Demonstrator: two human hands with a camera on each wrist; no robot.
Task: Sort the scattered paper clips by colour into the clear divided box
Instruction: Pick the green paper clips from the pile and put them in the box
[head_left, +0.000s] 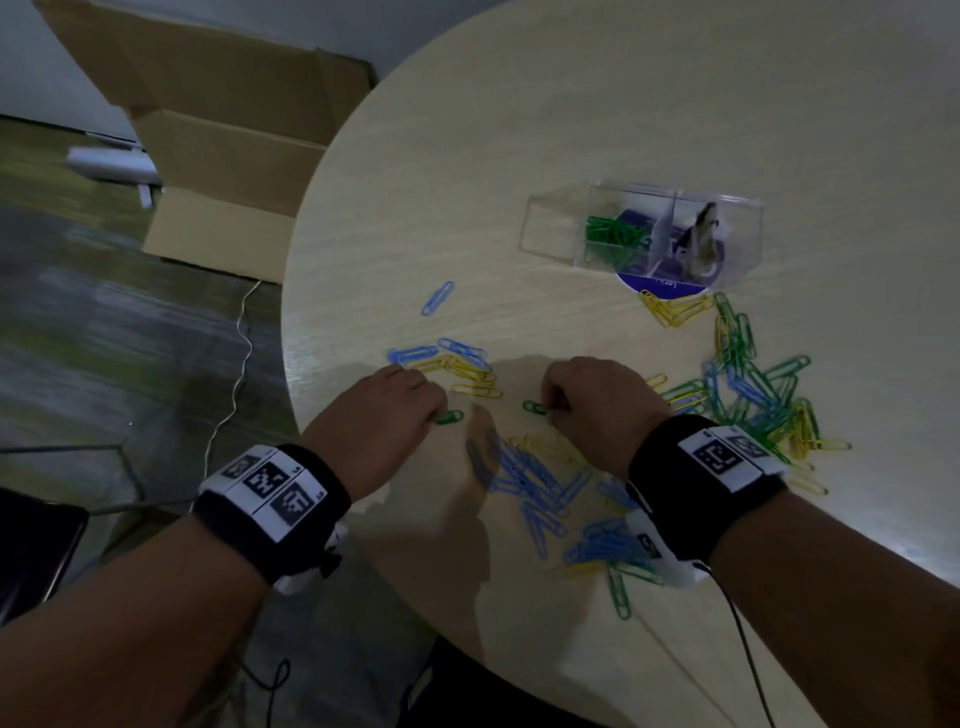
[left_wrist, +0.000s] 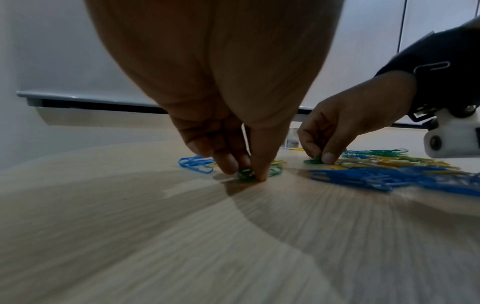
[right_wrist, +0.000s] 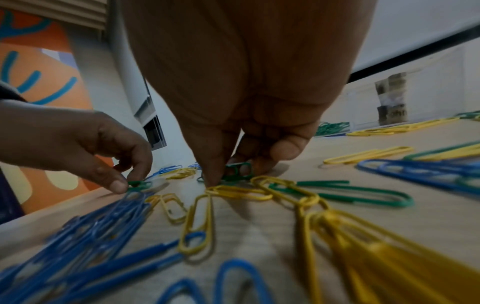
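Observation:
Blue, yellow and green paper clips lie scattered on a round pale wooden table (head_left: 571, 130). My left hand (head_left: 387, 410) pinches a green clip (head_left: 450, 417) against the tabletop; the left wrist view shows the clip (left_wrist: 245, 173) between thumb and finger. My right hand (head_left: 592, 400) pinches another green clip (head_left: 535, 407), shown up close as the clip (right_wrist: 237, 169) in the right wrist view. The clear divided box (head_left: 641, 234) stands at the far side, with green clips (head_left: 613, 234) in its left compartment and a dark object in the right one.
A blue heap (head_left: 540, 483) lies between my wrists, a mixed pile (head_left: 753, 389) to the right, and yellow and blue clips (head_left: 457, 366) beyond the left hand. A cardboard box (head_left: 223, 156) stands on the floor past the table's left edge, with a white cable beside it.

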